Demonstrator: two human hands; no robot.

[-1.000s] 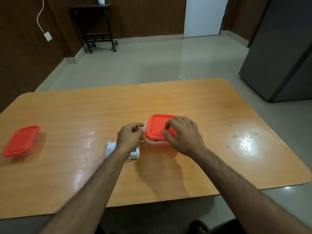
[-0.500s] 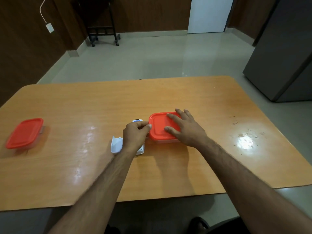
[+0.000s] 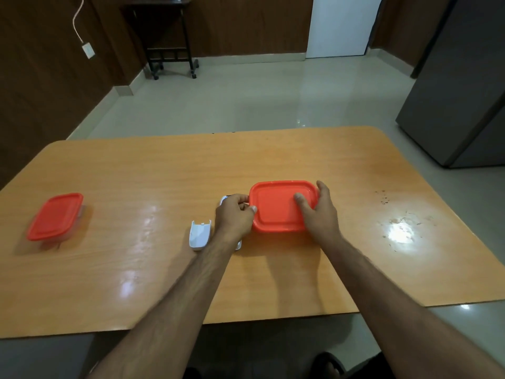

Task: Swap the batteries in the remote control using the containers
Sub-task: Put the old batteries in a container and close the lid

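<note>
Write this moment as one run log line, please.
right hand flat on near container lid | left hand at lid edge | battery cover off | second container shut

A red-lidded container (image 3: pixel 278 206) sits mid-table; another (image 3: pixel 54 217) lies near the left edge; a white battery cover (image 3: pixel 200 236) lies between them.

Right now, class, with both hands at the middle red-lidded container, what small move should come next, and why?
Probably lifting the red lid off. It lies flat on the middle container, right hand spread along its right side, left hand at its left edge. The remote's battery cover already lies detached on the table, so the batteries likely come next.
</note>
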